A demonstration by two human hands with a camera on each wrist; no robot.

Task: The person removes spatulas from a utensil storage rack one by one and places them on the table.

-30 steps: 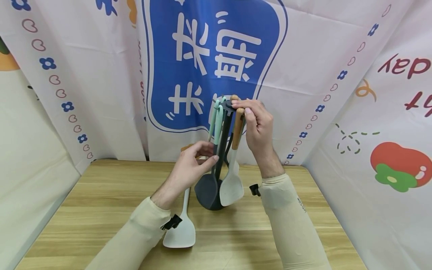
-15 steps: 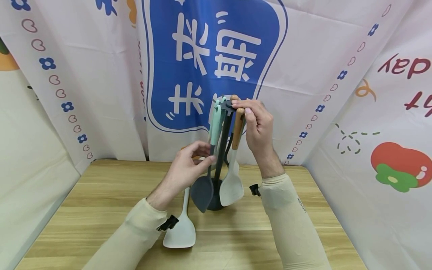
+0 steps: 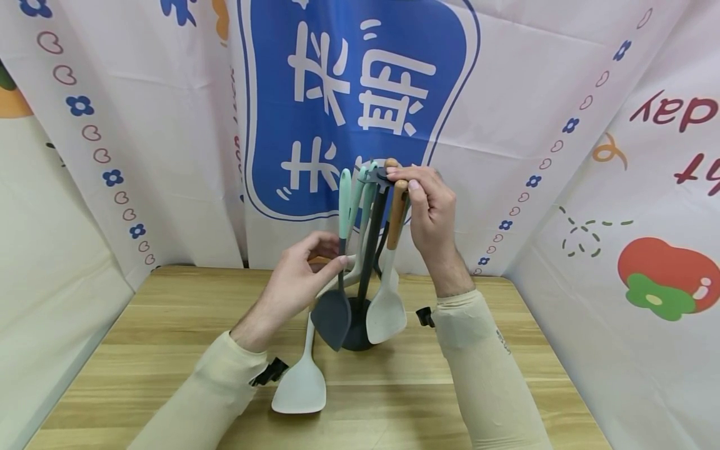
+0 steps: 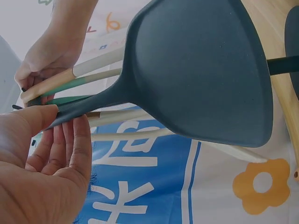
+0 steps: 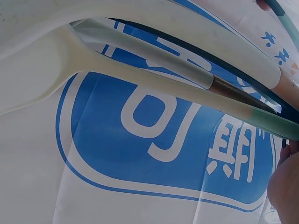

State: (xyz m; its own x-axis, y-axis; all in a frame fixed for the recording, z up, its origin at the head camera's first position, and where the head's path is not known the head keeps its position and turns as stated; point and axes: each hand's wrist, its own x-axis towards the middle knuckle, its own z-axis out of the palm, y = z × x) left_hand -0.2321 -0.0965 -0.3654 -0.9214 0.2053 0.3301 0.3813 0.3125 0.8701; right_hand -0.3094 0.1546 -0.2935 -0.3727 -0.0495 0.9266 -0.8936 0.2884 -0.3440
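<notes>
In the head view my left hand (image 3: pixel 295 269) pinches the shaft of a dark grey spatula (image 3: pixel 330 319) with a mint handle. The spatula hangs upright, its handle top apart from the utensil stand's hooks; the left wrist view shows its broad blade (image 4: pixel 196 70) close up. My right hand (image 3: pixel 433 209) holds the top of the dark utensil stand (image 3: pixel 369 250), fingers on the hook ring. From that stand hang a white spatula (image 3: pixel 386 315) with a wooden handle and other mint-handled utensils (image 3: pixel 355 200). Partly hidden behind them are more pale utensils.
A white turner (image 3: pixel 302 387) lies on the wooden table (image 3: pixel 450 381) left of the stand, its handle partly hidden by my left hand. Printed cloth (image 3: pixel 529 81) hangs behind the table and at both sides.
My left hand has moved left, taking the dark grey spatula off the stand; its handle now stands clear of the hooks. The right hand has stayed at the stand's top.
</notes>
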